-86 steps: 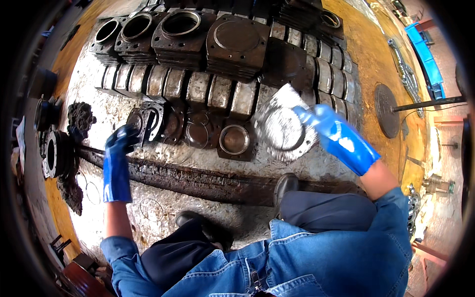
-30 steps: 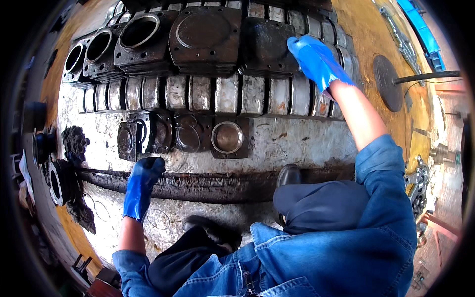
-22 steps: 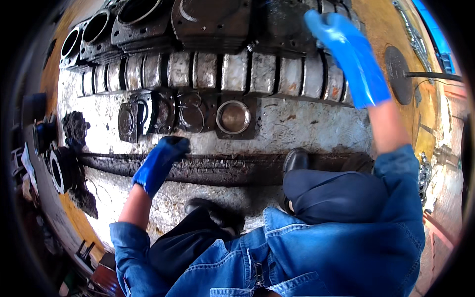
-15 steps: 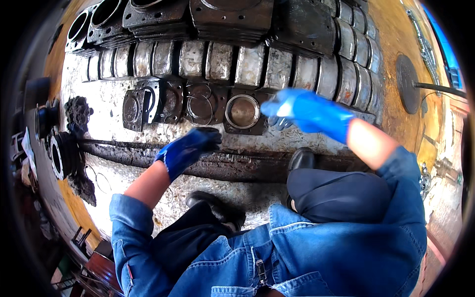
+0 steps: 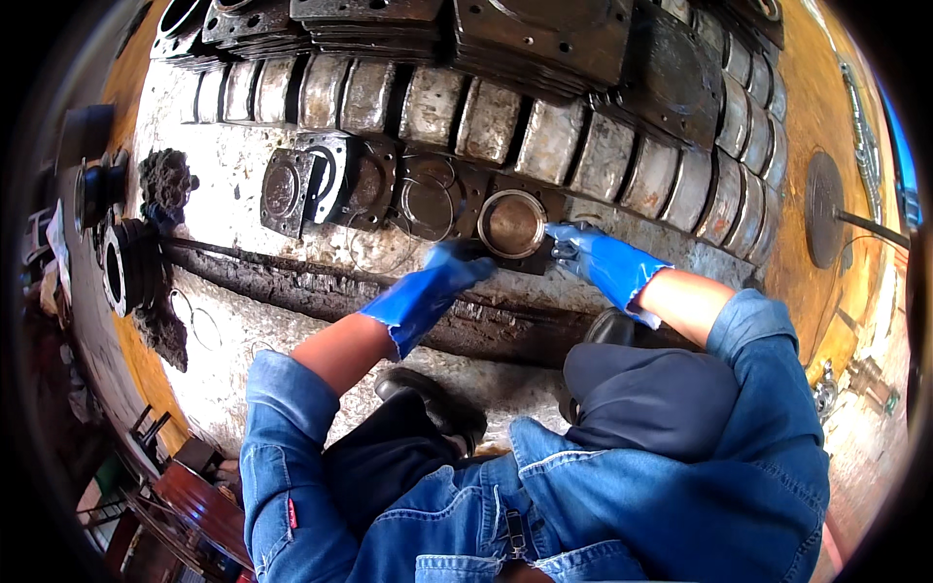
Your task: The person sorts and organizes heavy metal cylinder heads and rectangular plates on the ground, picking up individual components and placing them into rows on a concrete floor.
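A pale metal ring (image 5: 487, 229) lies on a dark square plate (image 5: 527, 264) with a round brownish middle. My right hand (image 5: 589, 258), in a blue glove with dark fingertips, reaches the right side of this plate. Its fingers are apart, and the foremost touches or nearly touches the ring's right rim. Slightly smeared by motion, my gloved left hand (image 5: 455, 274) is at the plate's lower left with its fingers stretched toward it. Nothing shows in either hand. Left of the ring, a dark plate with thin rings (image 5: 428, 199) and further dark plates (image 5: 285, 192) lie in a row.
Curved grey metal blocks (image 5: 432, 105) stand in rows beyond the plates, with stacked dark flanged plates (image 5: 544, 44) above them. A long dark grimy beam (image 5: 292, 296) crosses before my feet. Black greasy clumps (image 5: 167, 180) lie left, and a round disc with a rod (image 5: 824, 209) right.
My right hand has come down from above and right of the ring to the plate's right side. My left hand has moved right, toward the same plate. The view has shifted.
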{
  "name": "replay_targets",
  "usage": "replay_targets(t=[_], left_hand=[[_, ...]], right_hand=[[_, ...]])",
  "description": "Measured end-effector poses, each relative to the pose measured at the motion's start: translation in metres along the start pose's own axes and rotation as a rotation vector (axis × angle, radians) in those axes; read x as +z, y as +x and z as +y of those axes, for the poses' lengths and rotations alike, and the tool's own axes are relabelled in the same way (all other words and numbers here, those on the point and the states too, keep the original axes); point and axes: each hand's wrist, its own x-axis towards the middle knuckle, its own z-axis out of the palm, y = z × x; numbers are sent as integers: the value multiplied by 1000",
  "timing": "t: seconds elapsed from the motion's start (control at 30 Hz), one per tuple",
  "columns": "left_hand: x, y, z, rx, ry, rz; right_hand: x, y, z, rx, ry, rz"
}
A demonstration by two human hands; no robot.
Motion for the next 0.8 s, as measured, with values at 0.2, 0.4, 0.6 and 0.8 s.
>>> replay_targets(t=[0.2, 0.4, 0.6, 0.8], left_hand=[[-8, 0, 5, -23, 93, -23], [-21, 6, -15, 19, 92, -15], [-28, -15, -7, -25, -90, -218], [-25, -50, -24, -272, -150, -170]], right_hand=[[17, -11, -22, 256, -341, 64], [59, -72, -38, -222, -374, -569], [65, -159, -82, -452, -1264, -229], [61, -206, -102, -280, -1619, -34]])
